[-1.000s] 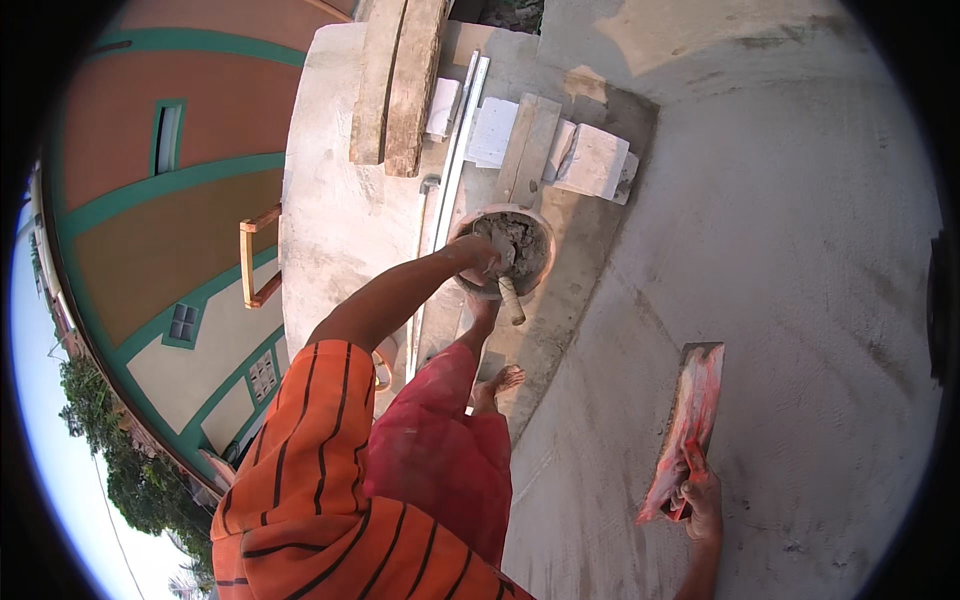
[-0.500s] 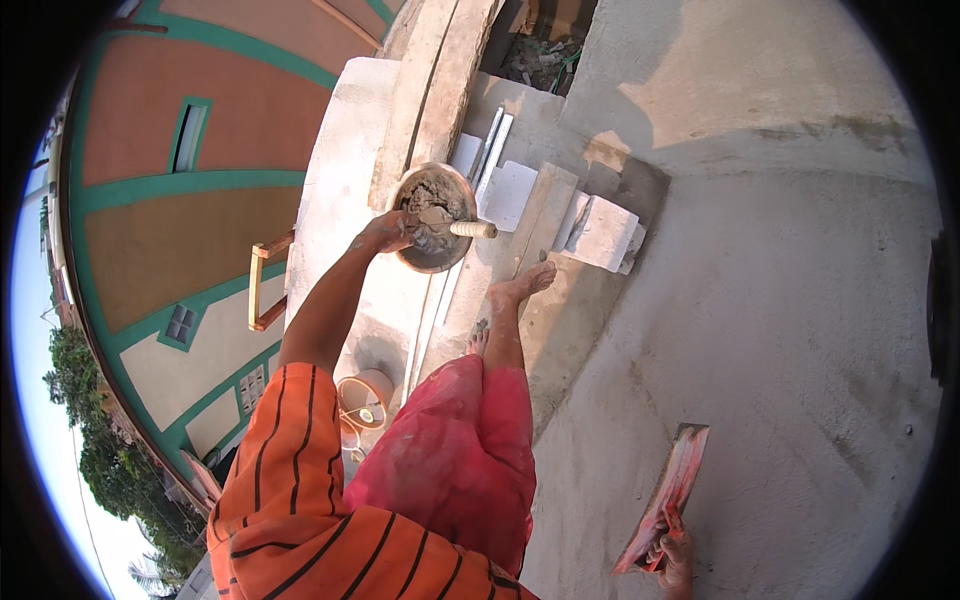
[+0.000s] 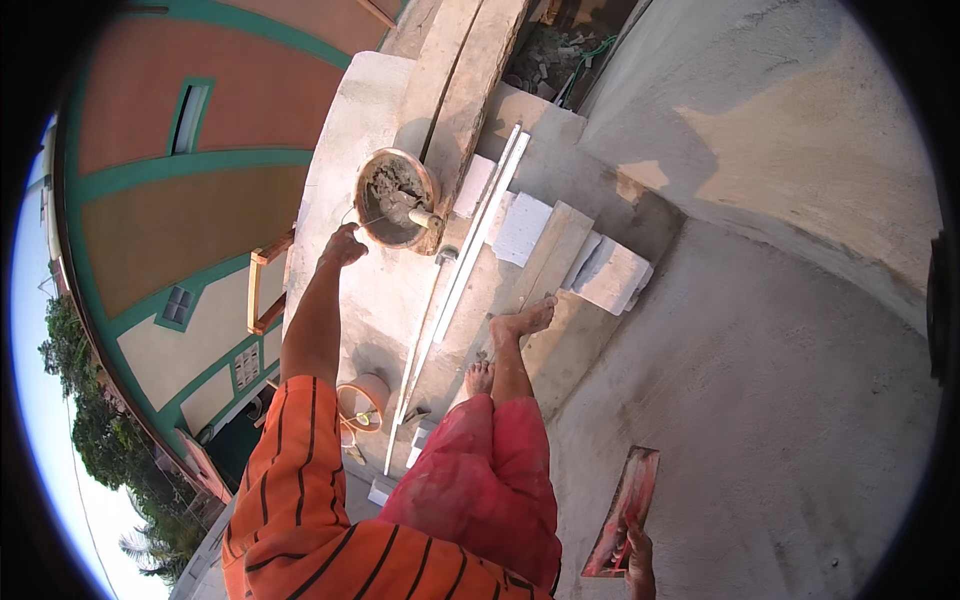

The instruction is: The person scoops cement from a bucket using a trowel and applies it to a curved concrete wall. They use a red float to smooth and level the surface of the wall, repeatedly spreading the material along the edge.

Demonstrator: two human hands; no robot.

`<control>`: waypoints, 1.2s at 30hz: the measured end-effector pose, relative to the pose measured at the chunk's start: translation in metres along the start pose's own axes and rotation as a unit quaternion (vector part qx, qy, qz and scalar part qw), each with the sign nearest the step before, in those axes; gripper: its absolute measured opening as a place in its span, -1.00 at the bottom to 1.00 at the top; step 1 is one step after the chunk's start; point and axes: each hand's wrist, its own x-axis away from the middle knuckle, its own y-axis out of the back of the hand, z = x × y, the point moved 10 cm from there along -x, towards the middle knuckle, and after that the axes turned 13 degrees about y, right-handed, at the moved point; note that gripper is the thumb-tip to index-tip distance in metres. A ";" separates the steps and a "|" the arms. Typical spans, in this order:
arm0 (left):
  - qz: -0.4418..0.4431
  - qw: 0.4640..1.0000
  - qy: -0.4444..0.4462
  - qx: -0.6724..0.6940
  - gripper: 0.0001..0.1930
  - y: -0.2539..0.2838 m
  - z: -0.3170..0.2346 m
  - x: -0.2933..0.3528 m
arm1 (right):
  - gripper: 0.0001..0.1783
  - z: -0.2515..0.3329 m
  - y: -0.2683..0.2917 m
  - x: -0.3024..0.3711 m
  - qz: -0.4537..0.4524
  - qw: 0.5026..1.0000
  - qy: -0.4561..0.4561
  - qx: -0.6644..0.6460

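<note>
A round bucket [image 3: 360,200] of wet mortar stands on the ledge by the wooden planks. In it rests a trowel with a pale handle [image 3: 424,218], its blade sunk in the mortar. My left hand [image 3: 345,245] is at the near left side of the bucket, fingers curled at its thin wire handle. Low on the right, my right hand [image 3: 638,560] grips a long red plastering float [image 3: 628,505], held in front of the grey plastered wall [image 3: 760,420].
My bare feet [image 3: 522,320] stand on planks and the ledge. White blocks [image 3: 608,274], a plank [image 3: 555,250] and long white straight bars [image 3: 480,235] lie ahead. A second bucket [image 3: 372,392] sits lower left. Beyond the ledge's left side is a building [image 3: 200,230]; a gap with rubble [image 3: 560,60] opens at top.
The bucket has shifted left, away from the white blocks, with my left hand drawn back to its near left side. The float in my right hand has moved left and slightly down.
</note>
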 end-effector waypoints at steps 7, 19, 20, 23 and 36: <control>0.120 0.983 -0.012 0.141 -0.13 -0.066 -0.026 0.113 | -0.62 0.125 -0.040 0.021 0.025 0.981 0.192 -0.002; 0.372 0.679 -0.583 0.247 -0.51 0.158 -0.435 0.811 | -0.64 0.377 -0.059 0.318 -0.376 0.683 0.614 0.123; 0.373 0.645 -0.622 0.242 -0.47 0.185 -0.445 0.854 | -0.70 0.393 -0.062 0.348 -0.401 0.614 0.672 0.105; 0.264 0.554 -0.753 0.237 -0.40 0.252 -0.465 0.951 | -0.76 0.433 -0.059 0.434 -0.472 0.451 0.749 0.113; 0.158 0.321 -0.864 0.354 -0.45 0.472 -0.548 1.181 | -0.43 0.376 -0.005 0.648 -0.649 0.299 0.692 0.107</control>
